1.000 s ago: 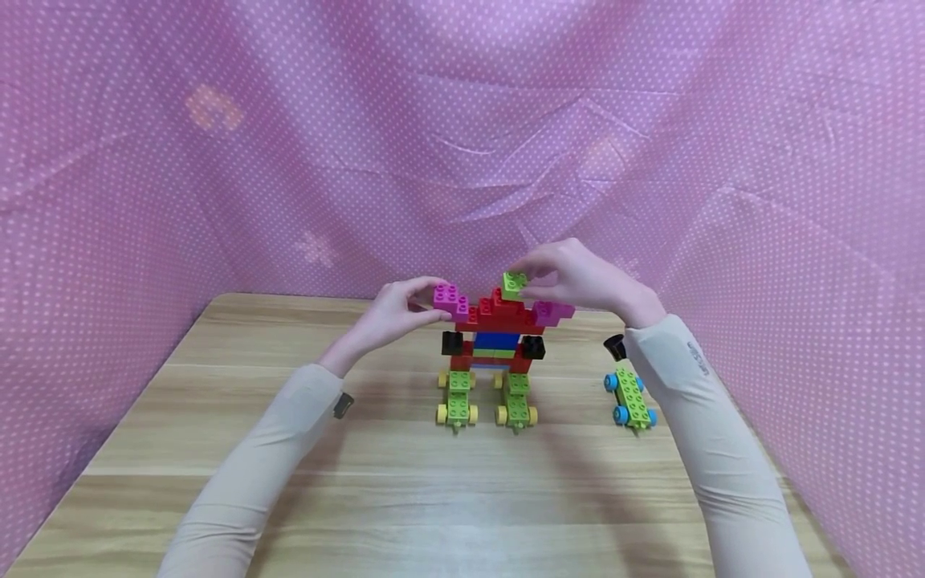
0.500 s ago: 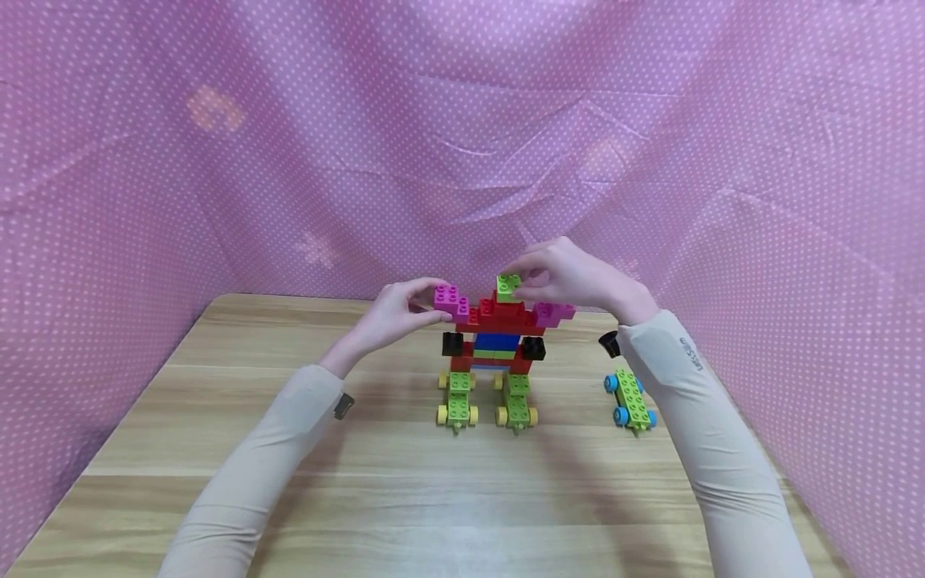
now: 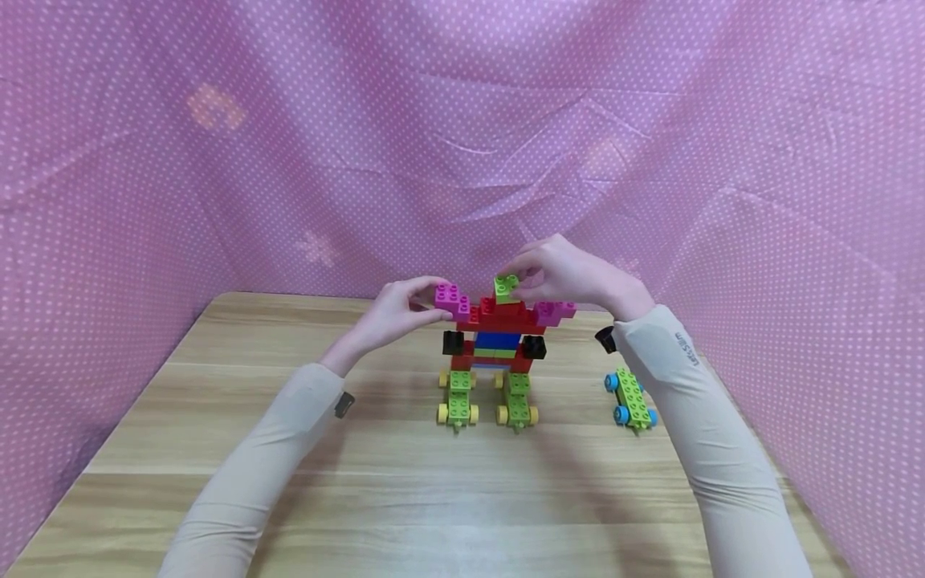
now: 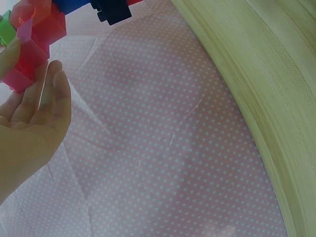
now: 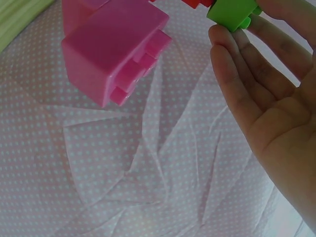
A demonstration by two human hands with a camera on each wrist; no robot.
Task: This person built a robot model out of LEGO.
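Note:
A brick figure (image 3: 497, 341) stands mid-table, with a red body, a blue middle, black side bricks and two green feet on yellow wheels. My left hand (image 3: 426, 299) grips the magenta brick (image 3: 452, 299) at the figure's left shoulder. In the left wrist view, the left hand's fingers (image 4: 47, 98) lie beside the red and magenta bricks (image 4: 34, 44). My right hand (image 3: 526, 277) pinches a small green brick (image 3: 507, 286) on top of the red body. The right wrist view shows that green brick (image 5: 232, 12) at the fingertips (image 5: 222, 44) and the right-shoulder magenta brick (image 5: 113, 44) close by.
A green wheeled plate with blue wheels (image 3: 631, 399) lies right of the figure. A black brick (image 3: 605, 340) sits half hidden behind my right sleeve. Pink dotted cloth (image 3: 217, 160) walls the wooden table (image 3: 405, 498) on three sides.
My right hand has carried the green brick slightly left and down onto the top of the red body. The left hand has stayed on the magenta brick.

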